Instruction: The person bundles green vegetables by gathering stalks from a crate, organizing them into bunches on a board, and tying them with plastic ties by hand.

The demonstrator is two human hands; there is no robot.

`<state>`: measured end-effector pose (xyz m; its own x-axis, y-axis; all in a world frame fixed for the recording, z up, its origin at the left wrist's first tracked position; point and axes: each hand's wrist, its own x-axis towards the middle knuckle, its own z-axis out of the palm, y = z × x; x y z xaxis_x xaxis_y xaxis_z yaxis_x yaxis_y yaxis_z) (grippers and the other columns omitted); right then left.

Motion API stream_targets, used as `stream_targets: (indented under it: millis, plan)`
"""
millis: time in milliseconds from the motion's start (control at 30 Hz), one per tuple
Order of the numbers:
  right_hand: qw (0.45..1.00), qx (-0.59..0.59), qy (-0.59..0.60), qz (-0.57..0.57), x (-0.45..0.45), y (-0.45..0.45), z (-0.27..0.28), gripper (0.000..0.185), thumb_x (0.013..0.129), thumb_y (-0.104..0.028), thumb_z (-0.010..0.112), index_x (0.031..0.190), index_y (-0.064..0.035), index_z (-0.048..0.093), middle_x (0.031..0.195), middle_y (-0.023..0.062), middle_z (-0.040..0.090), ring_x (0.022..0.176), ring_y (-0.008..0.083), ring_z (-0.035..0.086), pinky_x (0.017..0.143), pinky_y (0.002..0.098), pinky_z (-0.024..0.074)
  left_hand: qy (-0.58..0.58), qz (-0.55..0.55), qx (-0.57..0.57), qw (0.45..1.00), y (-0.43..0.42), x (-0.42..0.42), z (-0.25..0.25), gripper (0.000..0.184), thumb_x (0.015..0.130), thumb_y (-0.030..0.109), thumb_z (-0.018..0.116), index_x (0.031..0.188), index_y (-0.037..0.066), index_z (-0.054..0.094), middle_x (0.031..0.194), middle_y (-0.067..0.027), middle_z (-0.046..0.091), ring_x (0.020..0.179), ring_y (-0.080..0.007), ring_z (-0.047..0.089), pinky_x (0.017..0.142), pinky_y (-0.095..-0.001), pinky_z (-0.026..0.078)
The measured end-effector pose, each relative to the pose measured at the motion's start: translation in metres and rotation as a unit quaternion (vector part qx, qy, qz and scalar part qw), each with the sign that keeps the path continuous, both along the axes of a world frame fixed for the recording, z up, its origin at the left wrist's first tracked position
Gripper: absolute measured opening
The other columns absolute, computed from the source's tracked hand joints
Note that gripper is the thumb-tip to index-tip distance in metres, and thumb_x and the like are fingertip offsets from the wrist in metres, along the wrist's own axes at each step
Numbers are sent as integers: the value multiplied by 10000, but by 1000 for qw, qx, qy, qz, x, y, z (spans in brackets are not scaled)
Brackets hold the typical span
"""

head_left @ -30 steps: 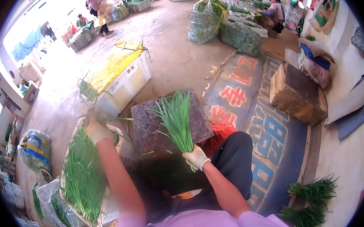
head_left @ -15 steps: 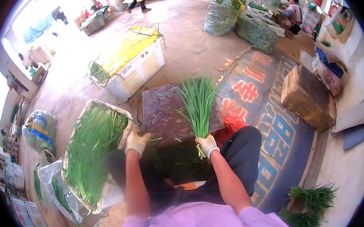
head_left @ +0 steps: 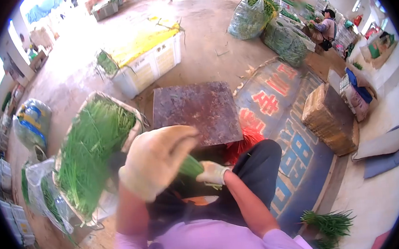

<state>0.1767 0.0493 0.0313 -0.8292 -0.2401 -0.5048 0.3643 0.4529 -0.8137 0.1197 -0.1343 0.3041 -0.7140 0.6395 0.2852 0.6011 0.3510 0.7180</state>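
Note:
My right hand [head_left: 211, 173], in a pale glove, is closed round the lower end of a bunch of green stalks [head_left: 191, 166] above my lap. My left hand [head_left: 158, 160], also gloved, is raised close to the camera, its fingers curved; it hides the upper part of the bunch, and whether it touches the stalks is unclear. Beyond both hands stands a dark, flat-topped block [head_left: 196, 111]. A crate of loose green stalks [head_left: 94, 141] lies to the left of my knees. Red strings [head_left: 247, 142] hang at the block's right corner.
A white box with a yellow cover [head_left: 153, 65] stands ahead. Stuffed bags [head_left: 252, 19] lie farther off, near a crouching person [head_left: 327, 28]. A brown block [head_left: 329, 120] sits at right on a printed sheet [head_left: 299, 163]. Green bundles [head_left: 329, 222] lie lower right.
The bunch, upright before, has tipped down toward my lap, still in my right hand. My left hand has risen from beside the crate toward the camera and the bunch.

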Motion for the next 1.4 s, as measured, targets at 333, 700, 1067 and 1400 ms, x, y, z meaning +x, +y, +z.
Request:
stream_targets:
  millis: [333, 700, 1067, 1400]
  plan:
    - [967, -120, 80, -211, -19, 33, 142, 423, 778, -143, 696, 1144, 37, 586, 884, 67, 642, 718, 162, 612, 676, 341, 522, 339, -86, -241, 906, 24, 95, 76, 35, 786, 211, 685, 793, 182, 668, 720, -24, 616, 620, -205, 625, 563, -365, 477]
    - [963, 13, -50, -265, -49, 28, -54, 281, 741, -213, 716, 895, 22, 700, 732, 176, 688, 665, 282, 684, 646, 408, 539, 238, -154, -137, 949, 3, 61, 27, 34, 766, 161, 673, 752, 153, 643, 706, -53, 592, 632, -212, 624, 566, -369, 465]
    - [952, 213, 121, -186, -37, -55, -135, 600, 794, -237, 706, 1229, 76, 435, 1007, 293, 679, 960, 441, 674, 819, 494, 547, -614, 165, 136, 759, 51, -50, -308, 375, 862, 310, 777, 1061, 8, 681, 957, -99, 700, 842, -211, 643, 762, -355, 525]
    - [855, 155, 382, -316, 57, 41, 94, 329, 851, -238, 704, 1106, -33, 672, 956, 169, 710, 877, 372, 682, 797, 414, 555, -627, 233, 333, 665, 14, -104, -329, 206, 864, 88, 668, 1061, 119, 615, 768, -14, 592, 622, -160, 579, 553, -303, 501]
